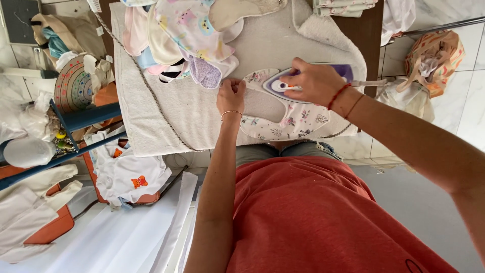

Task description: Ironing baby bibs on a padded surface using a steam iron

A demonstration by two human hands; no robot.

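Orange-red shirt (323, 217) fills the lower frame, closest to the lens; grey shorts edge above it, pressed against the table side.

Right hand (314, 82): fingers curled shut around the handle of a purple-and-white iron (283, 85), red string bracelets at the wrist. Iron sits soleplate-down on a floral bib (288, 121), nose pointing toward the left hand.

Left hand (231, 96): fingers bent, tips pinching or pressing the bib's near end flat; exact grip hard to tell from this angle. Thin bangle at the wrist.

Bib: white, small flower print, curved like a horseshoe, lying flat on a cream towel (151, 116) spread over a dark wooden table (366, 30). It spans the gap between both hands, left hand at one tip, iron over the upper arm of the curve.

Just beyond the left hand, a heap of pastel bibs (187, 35), overlapping, owl print on top. Folded cloth stack (343, 6) at the far table edge.

Left of the table: white baby garments (129, 174) with small orange prints lying in an orange-rimmed basket. Right, on tiled floor: a patterned bag (434, 55).
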